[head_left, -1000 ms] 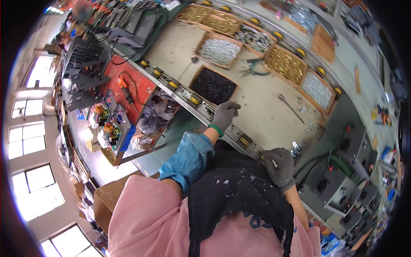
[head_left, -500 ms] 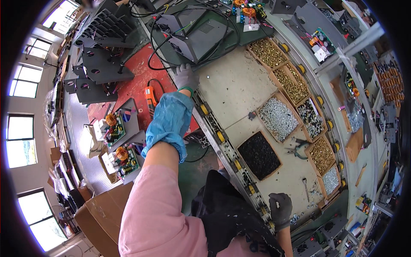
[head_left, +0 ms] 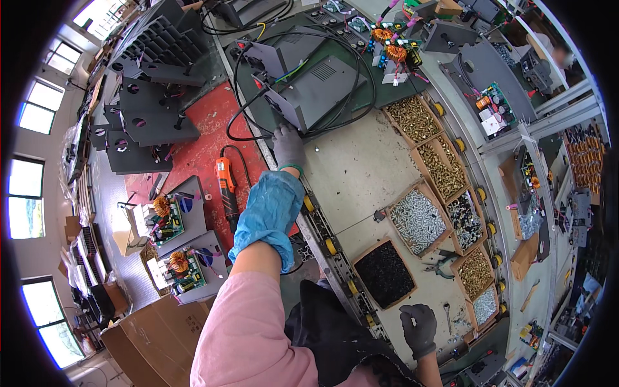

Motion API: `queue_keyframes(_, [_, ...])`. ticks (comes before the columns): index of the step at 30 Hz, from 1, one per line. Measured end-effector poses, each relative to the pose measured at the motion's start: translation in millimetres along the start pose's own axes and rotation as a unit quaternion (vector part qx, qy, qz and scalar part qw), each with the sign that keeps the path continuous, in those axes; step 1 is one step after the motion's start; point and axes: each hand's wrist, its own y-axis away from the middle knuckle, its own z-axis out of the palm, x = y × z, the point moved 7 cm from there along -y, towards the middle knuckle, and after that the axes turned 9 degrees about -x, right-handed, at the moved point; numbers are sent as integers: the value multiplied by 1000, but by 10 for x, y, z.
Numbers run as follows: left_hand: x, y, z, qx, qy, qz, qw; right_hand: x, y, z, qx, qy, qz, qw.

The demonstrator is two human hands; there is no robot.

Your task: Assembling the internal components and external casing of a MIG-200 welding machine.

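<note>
Extends left fingers (head_left: 282, 133) by grey panel (head_left: 288, 110) at left edge of workbench (head_left: 342, 158), half-curls right fingers (head_left: 407, 314); cannot tell either grip.

- One gloved left hand (head_left: 288, 148), one gloved right hand (head_left: 418, 329) — two in all.
- At least two bent grey casings (head_left: 330, 89) near the left one.
- Seven open trays (head_left: 401, 299) of small fasteners (head_left: 419, 220): three brass-coloured, two silver, one black, one black-and-silver mix.
- One orange-bodied power tool (head_left: 224, 184) on one red board (head_left: 201, 138).
- One pair of pliers (head_left: 444, 265), one slim metal hand tool (head_left: 447, 316).
- Two circuit boards (head_left: 172, 226) on the left, with one orange coil (head_left: 162, 206) apiece.
- At least two more coils at the top — too tangled there for a surer count.
- At least four yellow rollers (head_left: 331, 246) along the near rail (head_left: 319, 225).
- One large cardboard box (head_left: 155, 340), lower left.
- Five windows (head_left: 42, 115) down the left side.
</note>
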Motion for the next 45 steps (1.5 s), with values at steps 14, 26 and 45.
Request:
queue_keyframes(14, [932,2336,88,-41,-14,44,998,402,1121,-83,62,-25,-10,998])
queue_keyframes(26, [1659,5408,-710,-455,608,165,630,3,1770,160,145,-30,-84,985])
queue_keyframes(45, [52,4906,-1599,-522,851,35,42,-1454,484,349,133,-84,-151,976])
